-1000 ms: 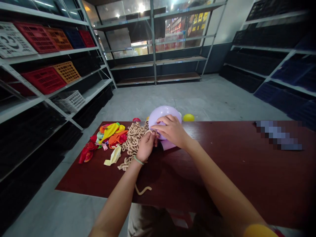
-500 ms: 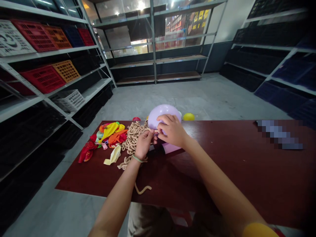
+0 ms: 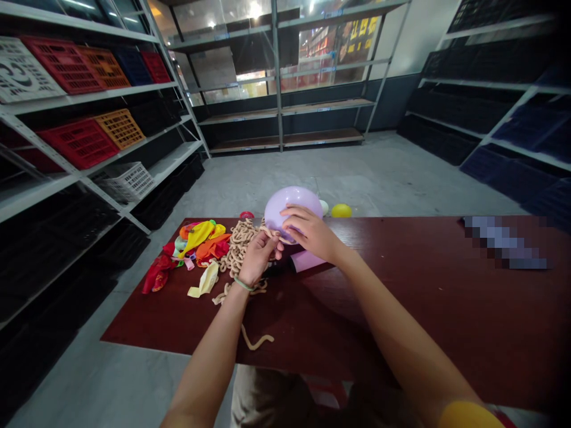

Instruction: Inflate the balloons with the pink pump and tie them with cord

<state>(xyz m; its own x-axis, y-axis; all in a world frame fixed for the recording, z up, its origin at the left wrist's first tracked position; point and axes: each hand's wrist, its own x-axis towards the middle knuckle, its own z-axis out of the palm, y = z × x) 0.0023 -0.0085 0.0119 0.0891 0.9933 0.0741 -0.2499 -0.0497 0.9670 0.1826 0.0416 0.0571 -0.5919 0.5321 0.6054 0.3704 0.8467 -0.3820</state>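
Observation:
An inflated lilac balloon (image 3: 289, 205) stands over the far edge of the table. My right hand (image 3: 310, 232) curves against its near right side, fingers bent over the lower part and neck area. Just left of it my left hand (image 3: 262, 254) is closed in a pinch on a piece of beige cord (image 3: 270, 232) beneath the balloon. The balloon's neck is hidden behind my fingers. Beside my left hand lies a heap of beige cord (image 3: 241, 246). A pink cylinder (image 3: 307, 260) lies under my right hand.
Deflated balloons (image 3: 200, 241) in several colours lie on the left of the dark red table (image 3: 401, 297). One loose cord (image 3: 257, 343) lies near the front edge. A yellow balloon (image 3: 341, 210) shows beyond the far edge. A blurred-out object (image 3: 504, 242) is at the right. Shelves with crates (image 3: 80, 142) stand left.
The balloon and both hands have shifted slightly left. More of the pink cylinder and of a white balloon behind now shows, and cord is visible at my left fingertips.

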